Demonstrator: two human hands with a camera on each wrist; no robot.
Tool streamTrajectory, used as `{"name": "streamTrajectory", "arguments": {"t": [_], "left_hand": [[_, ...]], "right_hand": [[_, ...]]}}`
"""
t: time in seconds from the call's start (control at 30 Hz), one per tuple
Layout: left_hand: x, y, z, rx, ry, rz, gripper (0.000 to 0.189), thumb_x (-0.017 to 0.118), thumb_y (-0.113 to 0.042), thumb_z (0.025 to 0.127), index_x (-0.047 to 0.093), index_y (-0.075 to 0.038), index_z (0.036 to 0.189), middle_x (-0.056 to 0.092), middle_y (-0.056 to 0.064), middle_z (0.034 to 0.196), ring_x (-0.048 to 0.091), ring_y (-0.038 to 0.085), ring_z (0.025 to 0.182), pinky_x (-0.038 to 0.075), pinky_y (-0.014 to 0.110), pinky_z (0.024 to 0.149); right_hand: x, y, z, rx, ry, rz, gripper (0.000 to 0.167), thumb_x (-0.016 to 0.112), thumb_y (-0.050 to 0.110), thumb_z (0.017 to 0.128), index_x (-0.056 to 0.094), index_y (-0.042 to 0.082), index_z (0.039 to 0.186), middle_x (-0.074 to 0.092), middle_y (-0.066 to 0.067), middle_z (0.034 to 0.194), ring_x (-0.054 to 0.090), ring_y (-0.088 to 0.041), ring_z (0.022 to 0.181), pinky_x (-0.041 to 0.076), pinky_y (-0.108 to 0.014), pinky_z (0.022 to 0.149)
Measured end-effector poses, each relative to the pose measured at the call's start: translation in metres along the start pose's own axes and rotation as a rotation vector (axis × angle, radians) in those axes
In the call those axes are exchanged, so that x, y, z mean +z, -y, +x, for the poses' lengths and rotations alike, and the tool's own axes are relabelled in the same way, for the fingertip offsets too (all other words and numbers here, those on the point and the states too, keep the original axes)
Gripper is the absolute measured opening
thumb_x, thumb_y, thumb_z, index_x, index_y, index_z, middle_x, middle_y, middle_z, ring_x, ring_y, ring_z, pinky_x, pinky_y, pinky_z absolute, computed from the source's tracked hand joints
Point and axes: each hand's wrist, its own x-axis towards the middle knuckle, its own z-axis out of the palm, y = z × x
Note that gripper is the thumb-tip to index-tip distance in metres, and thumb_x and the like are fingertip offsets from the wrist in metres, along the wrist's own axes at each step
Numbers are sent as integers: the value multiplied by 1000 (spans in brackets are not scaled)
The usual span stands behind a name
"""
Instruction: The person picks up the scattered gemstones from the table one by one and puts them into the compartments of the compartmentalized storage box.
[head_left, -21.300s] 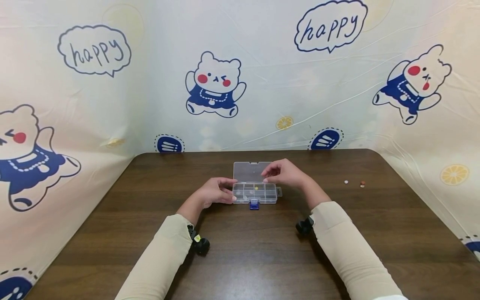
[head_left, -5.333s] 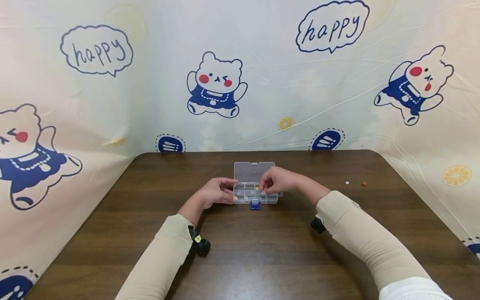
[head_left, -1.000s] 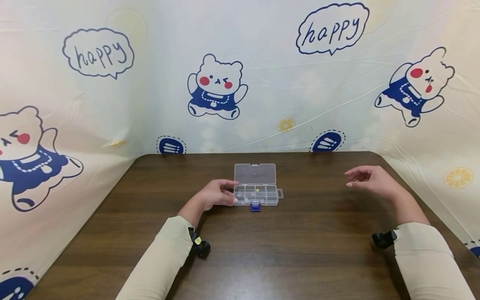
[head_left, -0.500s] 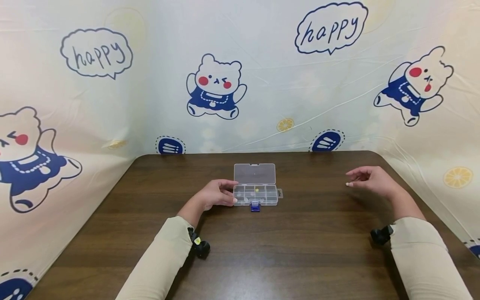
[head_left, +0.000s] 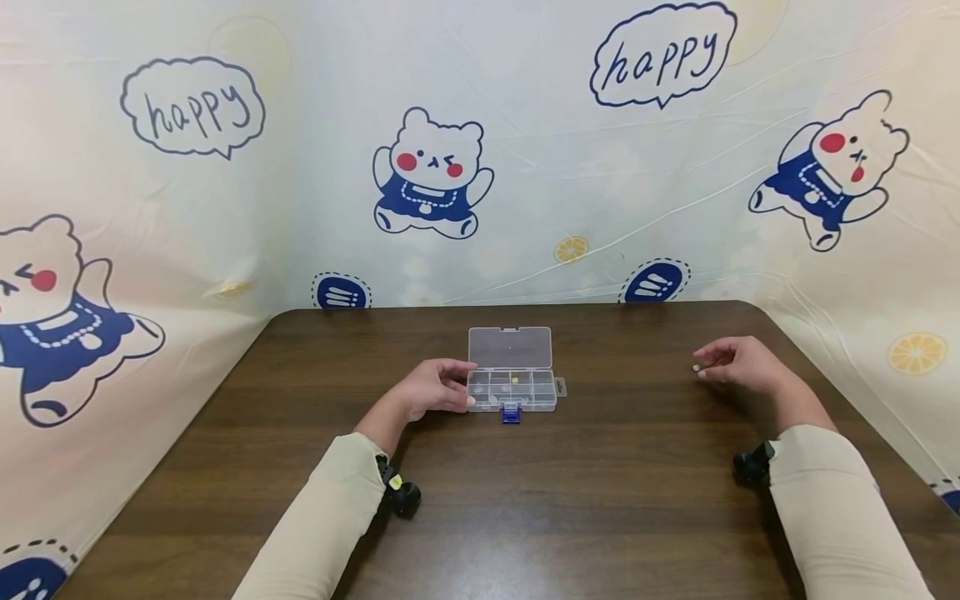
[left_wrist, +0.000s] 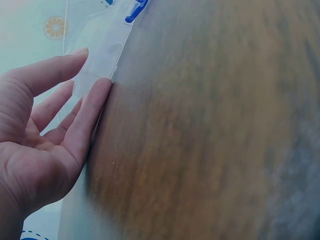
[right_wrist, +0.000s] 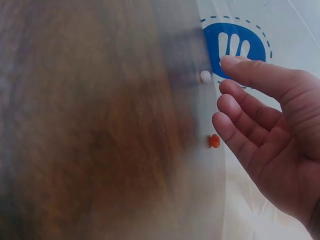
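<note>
A clear plastic compartment box (head_left: pixel 543 390) with a blue latch (head_left: pixel 511 414) lies with its lid (head_left: pixel 510 347) folded back. Inside it are a yellow pill (head_left: pixel 514 380) and a few pale ones. My left hand (head_left: pixel 429 387) holds the box's left end, thumb at the front corner and fingers at the back. Far to the right, my right hand (head_left: pixel 742 367) is low over the table, fingers loosely bent around nothing. A white pill (right_wrist: pixel 205 76) lies right off its fingertips. An orange-red pill (right_wrist: pixel 215 141) lies beside its lower fingers, hidden from the head view.
The brown wooden table (head_left: pixel 600 500) ends at a back edge behind the box. A printed cloth (head_left: pixel 517 150) hangs behind it and along both sides. A small camera is strapped to each wrist.
Earlier my right hand was over the box; it has moved right to the loose pills, one fewer than at first. In the last second its fingers shifted slightly, uncovering the white pill. My left hand stayed.
</note>
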Motion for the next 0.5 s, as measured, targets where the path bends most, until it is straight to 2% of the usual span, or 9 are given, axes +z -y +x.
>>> {"name": "streamTrajectory", "arguments": {"t": [0.2, 0.5], "left_hand": [[0, -1, -1, -2, 2, -4, 64, 76, 11, 77, 57, -6, 135, 57, 20, 117, 64, 26, 87, 59, 38, 78], [-1, 0, 0, 3, 13, 2, 64, 76, 10, 77, 56, -6, 136, 57, 21, 117, 64, 25, 87, 59, 38, 79]], "right_hand": [[2, -5, 3, 22, 23, -32, 34, 79, 11, 82, 69, -5, 110, 71, -13, 96, 61, -23, 85, 53, -23, 71], [4, -9, 12, 11, 27, -88, 29, 79, 11, 82, 71, -4, 105, 69, -10, 91, 58, -22, 83, 51, -30, 71]]}}
